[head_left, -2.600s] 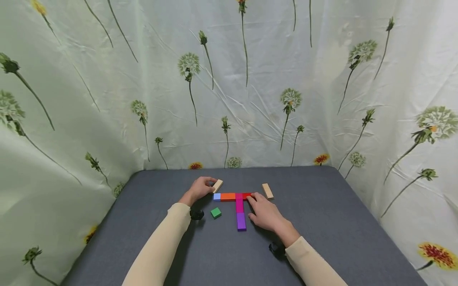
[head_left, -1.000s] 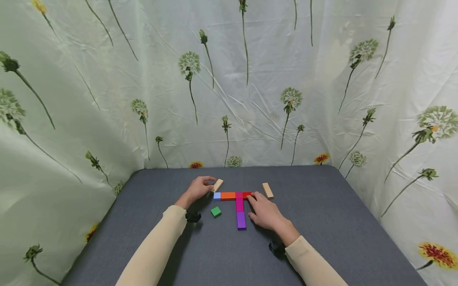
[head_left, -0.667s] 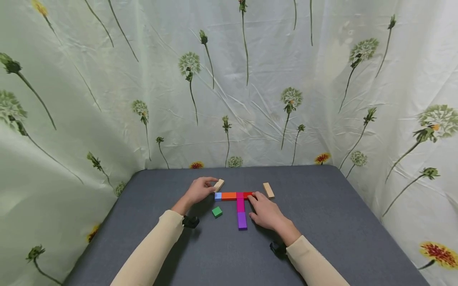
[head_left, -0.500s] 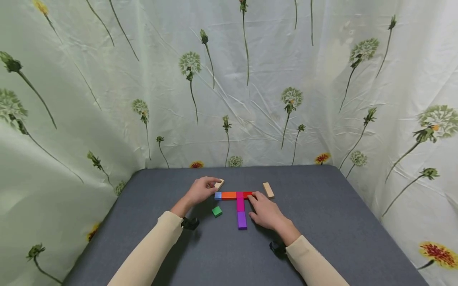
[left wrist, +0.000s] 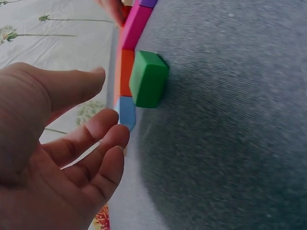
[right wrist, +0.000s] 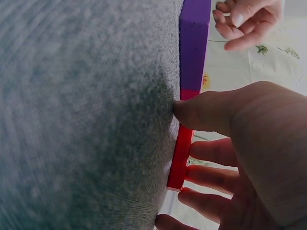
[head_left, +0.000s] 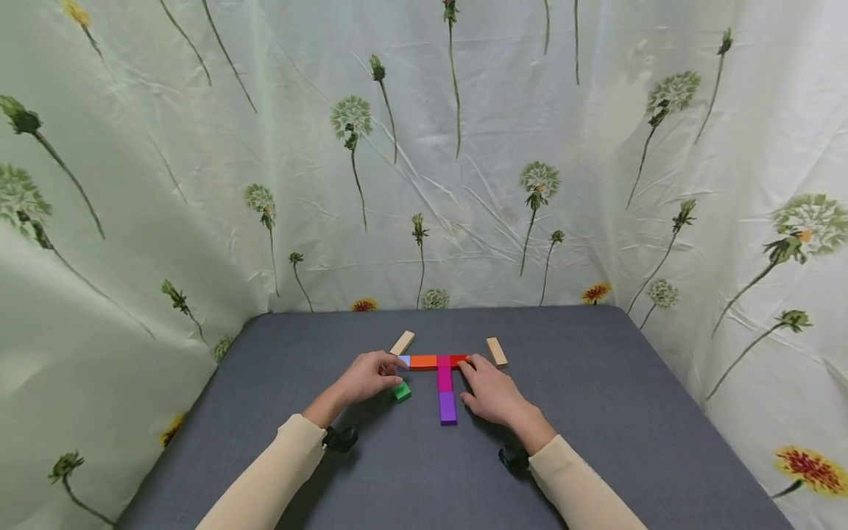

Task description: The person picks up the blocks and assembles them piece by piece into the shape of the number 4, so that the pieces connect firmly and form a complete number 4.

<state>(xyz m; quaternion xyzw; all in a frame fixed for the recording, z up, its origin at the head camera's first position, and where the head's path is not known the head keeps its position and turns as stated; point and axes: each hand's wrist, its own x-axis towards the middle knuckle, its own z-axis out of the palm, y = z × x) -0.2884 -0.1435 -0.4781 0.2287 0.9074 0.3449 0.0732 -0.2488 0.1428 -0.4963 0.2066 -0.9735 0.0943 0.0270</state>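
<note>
My left hand (head_left: 366, 378) hovers with thumb and fingers apart beside a green block (left wrist: 149, 79) and a light blue block (left wrist: 127, 113); nothing shows between its fingers in the left wrist view. The green block lies apart on the table, partly covered by that hand in the head view. Light blue, orange (head_left: 424, 361), magenta (head_left: 444, 377) and red blocks form a row, and a purple block (head_left: 447, 408) extends the magenta stem toward me. Relaxed fingers of my right hand (head_left: 495, 394) touch the red block (right wrist: 180, 158) at the row's right end, its thumb lying nearer me.
Behind the row, a plain wooden block (head_left: 403, 341) lies slanted at left and another wooden block (head_left: 496, 351) at right. The dark grey table (head_left: 596, 412) extends on both sides and toward me. A flowered curtain (head_left: 424, 162) stands along its back and sides.
My left hand has left the left wooden block, which stays behind the row, and has come toward me to the green block. My right hand stays at the red block.
</note>
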